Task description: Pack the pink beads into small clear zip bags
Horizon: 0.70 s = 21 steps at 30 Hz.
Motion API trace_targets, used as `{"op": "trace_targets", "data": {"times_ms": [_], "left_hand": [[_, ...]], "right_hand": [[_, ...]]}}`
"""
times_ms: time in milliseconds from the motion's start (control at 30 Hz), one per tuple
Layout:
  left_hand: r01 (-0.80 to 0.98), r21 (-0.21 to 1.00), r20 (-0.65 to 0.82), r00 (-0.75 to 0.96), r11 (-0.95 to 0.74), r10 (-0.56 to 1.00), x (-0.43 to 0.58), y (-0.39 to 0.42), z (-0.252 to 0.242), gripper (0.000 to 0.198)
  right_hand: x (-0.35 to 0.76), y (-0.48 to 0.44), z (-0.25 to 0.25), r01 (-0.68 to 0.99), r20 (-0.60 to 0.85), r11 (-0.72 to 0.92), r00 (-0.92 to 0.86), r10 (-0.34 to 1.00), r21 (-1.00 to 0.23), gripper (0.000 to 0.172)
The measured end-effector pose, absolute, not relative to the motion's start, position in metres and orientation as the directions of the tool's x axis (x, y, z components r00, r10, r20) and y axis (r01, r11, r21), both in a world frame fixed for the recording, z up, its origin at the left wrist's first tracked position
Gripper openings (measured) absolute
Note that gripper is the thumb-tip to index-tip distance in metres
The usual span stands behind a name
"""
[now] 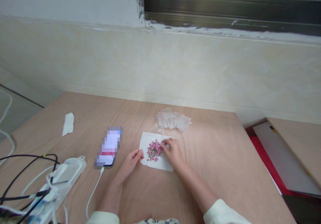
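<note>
The pink beads (154,150) lie heaped on a white paper (144,143), light and apt to roll, best taken by fingertip; the right hand (173,152) curls against them, any pinch unclear, while the left hand (130,165) rests loosely curled at the paper's edge.

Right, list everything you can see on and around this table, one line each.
wooden table: one, pale tan, under everything listed here
paper sheet: one, white, middle of table
pink beads: many, pink, heaped on paper sheet
metal pieces: several, silver, among pink beads
plastic bags: a pile, clear, beyond paper sheet
phone: one, screen blurred, left of paper sheet
charging cable: one, white, running from phone
tissue: one, white, far left of table
power strip: one, white, near left table edge
cables: several, black, by power strip
left hand: one, at paper sheet's left edge
right hand: one, at pink beads
</note>
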State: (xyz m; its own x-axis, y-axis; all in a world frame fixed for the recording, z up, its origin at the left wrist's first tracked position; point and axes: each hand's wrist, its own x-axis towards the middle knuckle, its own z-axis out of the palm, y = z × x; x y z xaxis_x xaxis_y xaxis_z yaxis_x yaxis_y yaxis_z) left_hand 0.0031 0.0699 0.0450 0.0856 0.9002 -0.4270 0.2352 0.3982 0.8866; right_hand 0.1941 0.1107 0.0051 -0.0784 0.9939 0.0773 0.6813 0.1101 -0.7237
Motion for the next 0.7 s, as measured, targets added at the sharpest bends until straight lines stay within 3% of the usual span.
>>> {"op": "trace_targets", "data": {"times_ms": [267,433,567,700], "left_hand": [[0.227,0.893,-0.414,0.074,0.389,0.907,-0.003,0.073,0.037,0.033],[0.263,0.933,-0.258,0.015,0.245,0.966,-0.005,0.089,0.025,0.021],[0.519,0.851,-0.073,-0.05,0.088,0.996,0.004,0.114,0.011,0.015],[0.75,0.659,0.142,-0.054,-0.054,0.988,0.018,0.143,0.001,0.015]], "right_hand": [[0.177,0.144,0.009,0.795,0.081,0.011,0.049,0.995,-0.606,0.011],[0.167,0.154,0.007,0.841,0.099,-0.034,0.103,0.99,-0.54,0.009],[0.163,0.158,0.004,0.848,0.106,-0.041,0.113,0.988,-0.529,0.009],[0.166,0.159,0.001,0.818,0.107,-0.051,0.136,0.985,-0.573,0.008]]}}
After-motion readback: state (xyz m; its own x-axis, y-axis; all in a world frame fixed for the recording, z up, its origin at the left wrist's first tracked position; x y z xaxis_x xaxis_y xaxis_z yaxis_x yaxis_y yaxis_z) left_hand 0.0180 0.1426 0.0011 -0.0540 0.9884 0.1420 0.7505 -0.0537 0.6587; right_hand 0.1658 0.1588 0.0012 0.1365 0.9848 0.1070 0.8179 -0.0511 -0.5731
